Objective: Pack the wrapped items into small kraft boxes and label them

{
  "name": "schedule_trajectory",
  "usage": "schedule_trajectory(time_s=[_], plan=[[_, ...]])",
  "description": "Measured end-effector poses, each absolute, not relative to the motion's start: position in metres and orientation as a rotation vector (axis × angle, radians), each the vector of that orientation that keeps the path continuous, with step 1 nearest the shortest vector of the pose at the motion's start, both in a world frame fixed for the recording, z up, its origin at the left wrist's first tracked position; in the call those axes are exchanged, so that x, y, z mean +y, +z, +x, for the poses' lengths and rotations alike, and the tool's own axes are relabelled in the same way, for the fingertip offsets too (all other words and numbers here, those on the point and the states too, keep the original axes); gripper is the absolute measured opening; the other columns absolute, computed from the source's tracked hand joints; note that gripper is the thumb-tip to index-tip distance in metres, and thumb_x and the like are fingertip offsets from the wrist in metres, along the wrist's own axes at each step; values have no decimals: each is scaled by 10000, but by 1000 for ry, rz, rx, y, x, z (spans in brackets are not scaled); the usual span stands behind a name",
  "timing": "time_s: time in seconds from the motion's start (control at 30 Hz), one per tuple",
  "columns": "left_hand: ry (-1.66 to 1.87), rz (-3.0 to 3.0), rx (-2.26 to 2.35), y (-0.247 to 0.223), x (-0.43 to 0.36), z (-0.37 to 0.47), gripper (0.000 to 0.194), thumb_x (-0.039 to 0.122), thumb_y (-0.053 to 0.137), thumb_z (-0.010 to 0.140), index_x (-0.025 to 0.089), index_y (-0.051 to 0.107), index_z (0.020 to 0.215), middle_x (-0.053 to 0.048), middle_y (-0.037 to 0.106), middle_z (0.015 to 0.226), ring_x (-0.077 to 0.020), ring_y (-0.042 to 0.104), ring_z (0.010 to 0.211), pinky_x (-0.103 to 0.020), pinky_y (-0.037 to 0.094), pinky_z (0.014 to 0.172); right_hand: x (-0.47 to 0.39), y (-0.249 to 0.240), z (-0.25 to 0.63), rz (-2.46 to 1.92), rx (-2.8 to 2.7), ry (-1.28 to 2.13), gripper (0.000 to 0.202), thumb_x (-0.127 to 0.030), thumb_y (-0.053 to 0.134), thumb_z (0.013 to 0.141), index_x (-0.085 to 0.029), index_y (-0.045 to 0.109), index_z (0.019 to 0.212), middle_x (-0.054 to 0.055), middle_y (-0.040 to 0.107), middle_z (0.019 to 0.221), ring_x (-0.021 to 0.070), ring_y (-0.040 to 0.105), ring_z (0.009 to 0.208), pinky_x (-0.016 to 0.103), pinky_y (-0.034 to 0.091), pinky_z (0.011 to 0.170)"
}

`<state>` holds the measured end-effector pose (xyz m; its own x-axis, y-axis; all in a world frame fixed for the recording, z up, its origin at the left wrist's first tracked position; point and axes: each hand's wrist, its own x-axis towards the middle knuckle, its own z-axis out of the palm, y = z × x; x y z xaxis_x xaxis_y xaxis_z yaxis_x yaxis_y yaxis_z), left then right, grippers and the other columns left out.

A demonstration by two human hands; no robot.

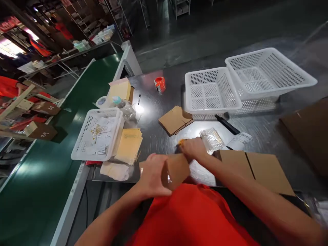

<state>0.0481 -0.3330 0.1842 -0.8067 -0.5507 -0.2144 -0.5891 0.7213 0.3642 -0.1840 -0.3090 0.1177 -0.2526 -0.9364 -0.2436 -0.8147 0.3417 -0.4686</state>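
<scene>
A small brown cardboard box (176,169) is at the table's front edge, close to my body. My left hand (153,174) grips it from the left, thumb below and fingers over the top; something clear and shiny shows at its opening. Just beyond the box, my right hand (193,148) is closed and slightly blurred. A small orange-yellow object (181,141) with a dark part shows at its fingers; its kind cannot be made out. Right of that hand lies a bubble-wrap packet (212,139). Flat cardboard pieces (174,119) are stacked farther back.
Two white baskets (212,92) stand at the back right, and a filled one (118,126) at left beside yellow envelopes (129,143). An orange tape roll (160,84), a black bar (227,124) and a larger carton (258,171) are around. A green conveyor (84,92) runs along the left.
</scene>
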Motion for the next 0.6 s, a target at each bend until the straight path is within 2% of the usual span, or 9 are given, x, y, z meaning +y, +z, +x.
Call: schedule_trajectory(time_s=[0.03, 0.1, 0.17, 0.2, 0.3, 0.4, 0.43, 0.5, 0.6], plan=[[666, -915, 2868, 194, -332, 46, 849, 442, 771, 492, 233, 478, 1260, -97, 610, 1177, -341, 553, 1108, -547, 219, 1145, -309, 125, -194, -1522, 2187, -300, 339, -346, 548, 876, -92, 708, 719, 183, 706, 751, 293, 674, 799, 399, 430, 752], [624, -1004, 2860, 200, -335, 44, 800, 407, 757, 522, 234, 477, 1251, -94, 606, 1189, -344, 554, 1110, -567, 227, 1137, -300, 141, -208, -1409, 2341, -223, 423, -426, 475, 913, -94, 701, 780, 189, 698, 764, 307, 669, 792, 391, 421, 717], [534, -1207, 2784, 189, -340, 40, 754, 362, 727, 563, 212, 475, 1258, -111, 613, 1174, -358, 565, 1092, -579, 317, 1067, -282, 154, -206, -1296, 2438, -285, 480, -521, 404, 924, -134, 674, 835, 156, 688, 758, 288, 654, 737, 353, 402, 643], [520, -1279, 2755, 180, -341, 37, 761, 354, 722, 570, 197, 467, 1270, -120, 617, 1162, -365, 571, 1082, -570, 365, 1024, -270, 158, -198, -1297, 2423, -379, 447, -519, 400, 921, -158, 652, 843, 131, 681, 753, 273, 642, 717, 340, 394, 624], [660, -1251, 2844, 159, -332, 23, 710, 352, 722, 584, 184, 477, 1229, -124, 618, 1126, -347, 586, 1052, -515, 455, 937, -238, 149, -156, -1462, 2212, -732, 225, -373, 469, 876, -185, 589, 842, 103, 673, 788, 257, 620, 750, 347, 426, 669], [877, -1091, 3053, 160, -312, 18, 526, 320, 723, 620, 234, 489, 1082, -101, 600, 1136, -307, 590, 1058, -477, 490, 924, -217, 121, -136, -1345, 2203, -924, 198, -325, 440, 902, -180, 566, 952, 107, 685, 860, 259, 626, 812, 353, 462, 707], [947, -1066, 3105, 164, -307, 22, 534, 311, 726, 632, 249, 471, 1097, -97, 588, 1165, -301, 587, 1082, -474, 497, 931, -210, 110, -141, -1311, 2255, -945, 228, -344, 427, 918, -175, 563, 986, 111, 685, 868, 265, 624, 821, 364, 468, 718], [1100, -1060, 3185, 169, -304, 34, 703, 334, 742, 645, 277, 393, 1253, -103, 550, 1248, -306, 568, 1158, -492, 502, 964, -188, 91, -166, -1287, 2415, -948, 304, -401, 405, 937, -162, 562, 1042, 127, 680, 884, 280, 614, 831, 394, 473, 741], [1368, -1403, 3155, 153, -309, 54, 922, 453, 731, 656, 283, 254, 1426, -119, 504, 1340, -327, 520, 1260, -520, 488, 1016, -137, 67, -218, -1250, 2702, -873, 398, -480, 383, 943, -149, 566, 1065, 139, 662, 870, 294, 597, 816, 425, 467, 748]])
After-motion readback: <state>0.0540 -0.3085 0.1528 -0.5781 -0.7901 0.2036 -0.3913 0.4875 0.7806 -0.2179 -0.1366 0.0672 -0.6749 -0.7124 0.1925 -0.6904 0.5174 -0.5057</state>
